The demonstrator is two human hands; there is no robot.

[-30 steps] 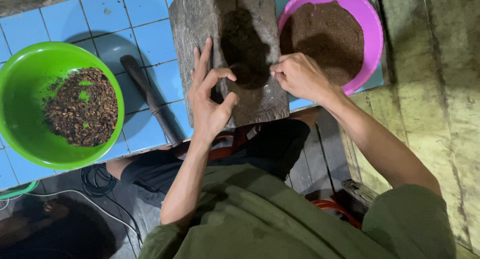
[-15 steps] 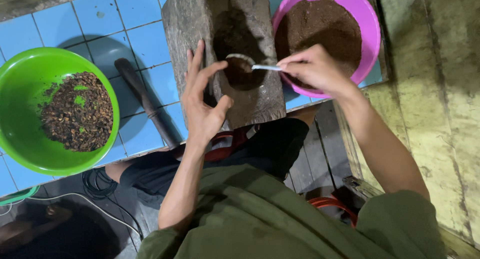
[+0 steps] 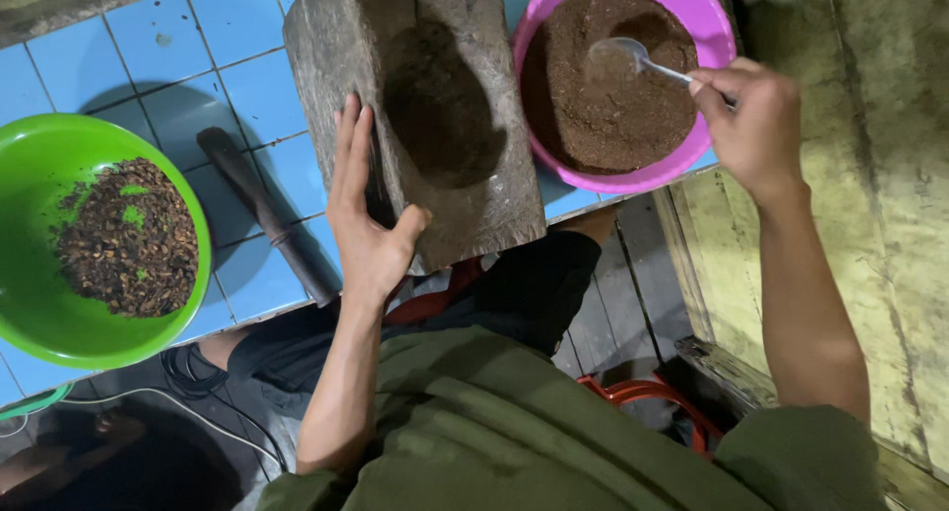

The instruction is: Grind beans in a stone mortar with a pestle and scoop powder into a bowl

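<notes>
metal spoon [image 3: 633, 58] tilted over brown powder in pink bowl [image 3: 714, 37]

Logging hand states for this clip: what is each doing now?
Left hand: open, steadying the grey stone mortar.
Right hand: closed on a metal spoon.

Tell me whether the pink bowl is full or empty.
Roughly half full: brown powder covers the floor of the pink bowl, its upper wall bare. The right hand holds a spoon over it.

You're in an olive-green short-sleeved shirt, dark trousers; forearms bare, left hand [image 3: 368, 236] and right hand [image 3: 753, 124] ungloved, no rings or watch.
</notes>
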